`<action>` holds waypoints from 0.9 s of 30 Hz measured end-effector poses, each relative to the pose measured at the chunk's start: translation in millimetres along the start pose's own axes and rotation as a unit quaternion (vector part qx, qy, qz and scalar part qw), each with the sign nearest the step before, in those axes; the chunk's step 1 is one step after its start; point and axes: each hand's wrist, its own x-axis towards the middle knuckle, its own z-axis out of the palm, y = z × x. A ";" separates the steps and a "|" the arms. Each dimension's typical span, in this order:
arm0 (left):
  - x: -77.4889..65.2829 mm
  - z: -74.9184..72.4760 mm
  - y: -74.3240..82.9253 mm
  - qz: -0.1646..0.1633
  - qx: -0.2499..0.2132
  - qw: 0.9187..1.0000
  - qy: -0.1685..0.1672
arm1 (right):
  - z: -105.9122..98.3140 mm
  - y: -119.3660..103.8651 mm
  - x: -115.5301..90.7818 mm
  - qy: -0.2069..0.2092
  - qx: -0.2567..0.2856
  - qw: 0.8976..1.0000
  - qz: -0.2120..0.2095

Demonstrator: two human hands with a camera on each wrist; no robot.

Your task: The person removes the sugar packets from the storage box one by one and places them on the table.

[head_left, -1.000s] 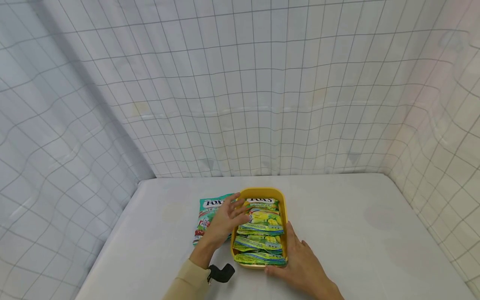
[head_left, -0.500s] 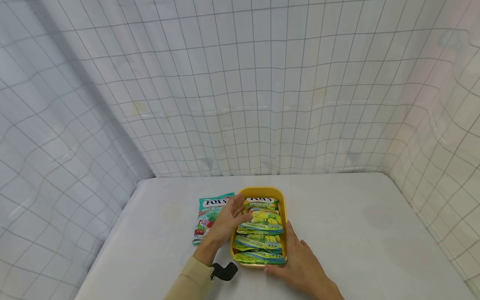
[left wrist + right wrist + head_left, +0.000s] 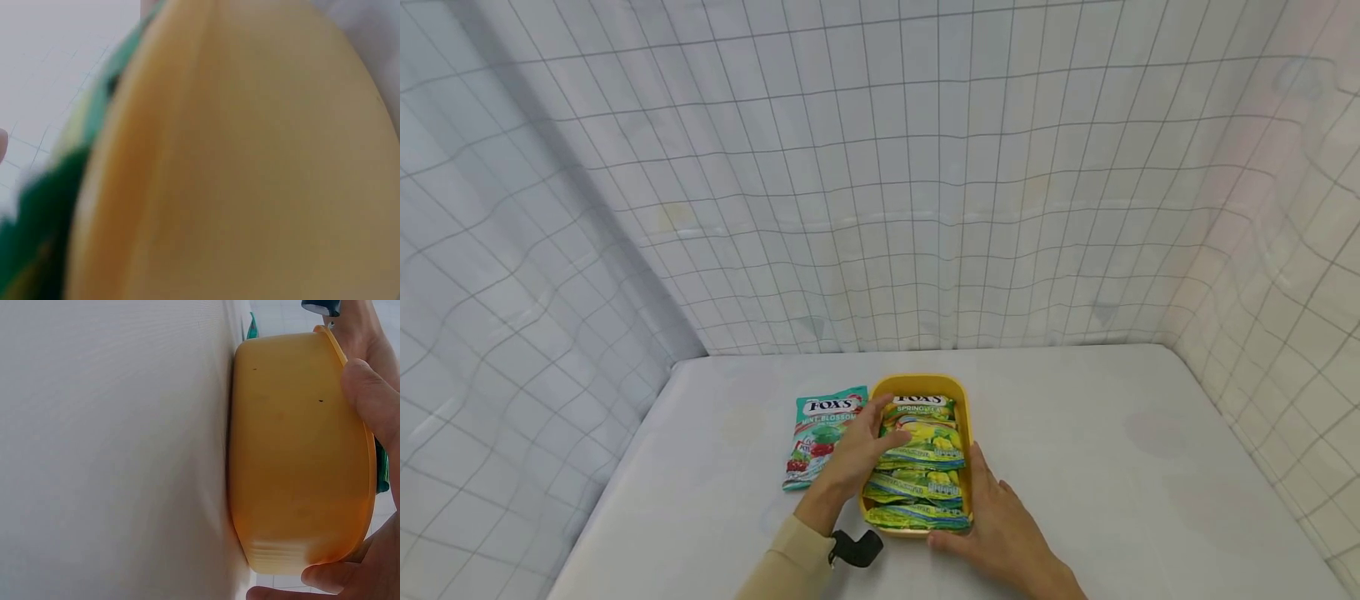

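Note:
A yellow plastic tub [image 3: 961,417] stands on the white table, packed with a row of green-yellow candy bags [image 3: 921,454] marked Spring Tea. My left hand [image 3: 853,450] lies over the tub's left rim, thumb and fingers spread apart, with the thumb over the bags and fingertips near the far left corner. At the near right corner my right hand [image 3: 1003,525] holds the tub, its fingers along the right wall and its thumb at the near end. The right wrist view shows that thumb [image 3: 369,394] at the rim. A teal Mint Blossom candy bag [image 3: 820,437] lies just left.
White cloth walls with a grid pattern [image 3: 925,208] enclose the table [image 3: 1075,433] at the back and both sides. A black wrist-worn device [image 3: 857,548] sits by the left sleeve [image 3: 793,562].
My left hand has shifted slightly right, from beside the Mint Blossom bag further over the tub, uncovering more of that bag. My right hand and the tub hold still.

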 end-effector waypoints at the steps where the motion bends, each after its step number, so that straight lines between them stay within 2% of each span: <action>1: 0.1 0.6 -0.1 -0.002 0.001 1.000 0.002 | 0.3 -0.1 0.0 0.000 -0.001 1.000 0.000; 9: 2.6 2.5 -2.2 -0.018 -0.021 1.000 0.002 | 2.3 0.9 -0.1 0.006 0.006 1.000 -0.007; 17: 3.9 0.9 -5.9 -0.017 -0.019 1.000 -0.008 | 2.8 2.2 -0.1 0.003 0.005 1.000 -0.005; 27: 4.3 3.0 -1.8 -0.018 -0.026 0.999 0.005 | 2.6 2.9 -0.1 0.008 0.006 1.000 -0.003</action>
